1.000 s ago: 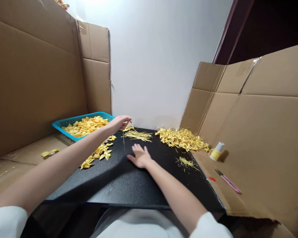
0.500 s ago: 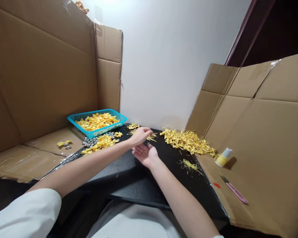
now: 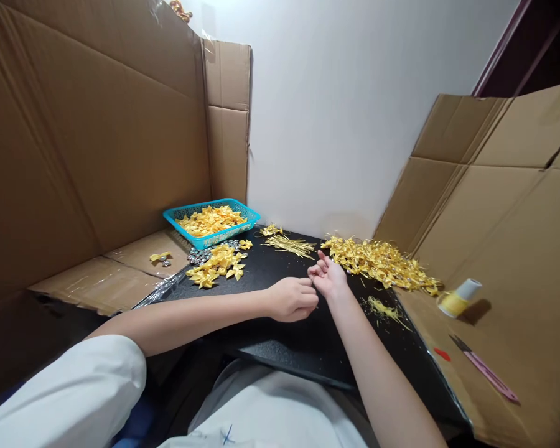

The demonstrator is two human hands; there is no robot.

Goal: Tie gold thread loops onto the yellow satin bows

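Over the black tabletop [image 3: 270,336], my two hands meet at the fingertips. My left hand [image 3: 293,300] is closed, back upward, its fingers pressed together. Beside it, my right hand [image 3: 330,277] is turned palm up with its fingers curled inward. Anything between the fingers is too small or hidden to make out. Just beyond the hands lies a spread of thin gold cords [image 3: 292,245]. A large heap of gold ribbon bows with cord ends [image 3: 382,261] sits right of them. To the left is a smaller pile of yellow satin bows [image 3: 219,264] beside silvery round pieces [image 3: 205,255].
A blue plastic basket [image 3: 205,241] of yellow bows stands back left. On the right lie thread clippings [image 3: 385,310], a yellow thread spool [image 3: 460,298], pink-handled snips [image 3: 488,372] and a red scrap [image 3: 442,354]. Cardboard walls [image 3: 121,143] enclose both sides.
My left hand has drawn back from near the gold cords toward me and closed beside the right. The right hand's spread fingers have curled. The view has shifted, so the surroundings appear further right.
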